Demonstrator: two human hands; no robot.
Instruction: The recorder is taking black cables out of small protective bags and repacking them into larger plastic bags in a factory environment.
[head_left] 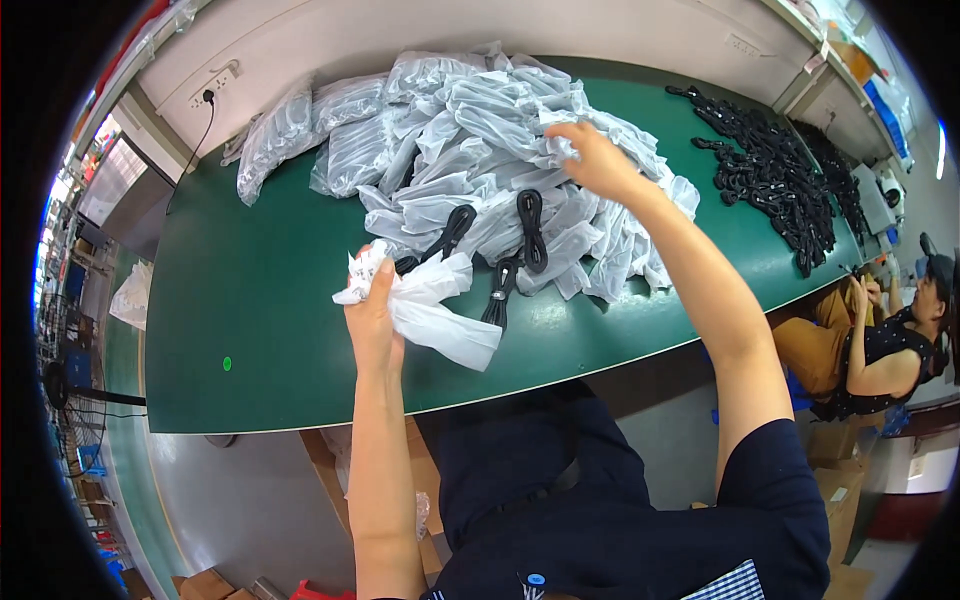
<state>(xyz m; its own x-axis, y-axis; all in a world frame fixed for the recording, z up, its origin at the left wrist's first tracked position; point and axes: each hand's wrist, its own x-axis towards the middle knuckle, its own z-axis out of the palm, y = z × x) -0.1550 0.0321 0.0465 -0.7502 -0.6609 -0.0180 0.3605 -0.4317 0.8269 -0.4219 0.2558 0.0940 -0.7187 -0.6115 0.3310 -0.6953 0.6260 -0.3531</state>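
Observation:
My left hand [372,310] is closed around a bunch of crumpled white plastic bags [440,318], whose loose ends spread to the right over the table's near part. Just beyond it lie bundled black cables: one upright bundle [532,230], one leaning bundle [452,232] and another nearer bundle [500,292]. My right hand [592,160] reaches across to the far right of a big heap of white-bagged items [480,135]. Its thumb and fingers are apart at the bags' surface, with white plastic showing between them.
The heap rests on a dark green table [240,300] against a wall. Larger clear bags of packed items [275,140] stand at the back left. Many loose black cables [765,170] cover the right end. A seated person [890,340] works at the far right. A cardboard box [325,470] sits below the table's edge.

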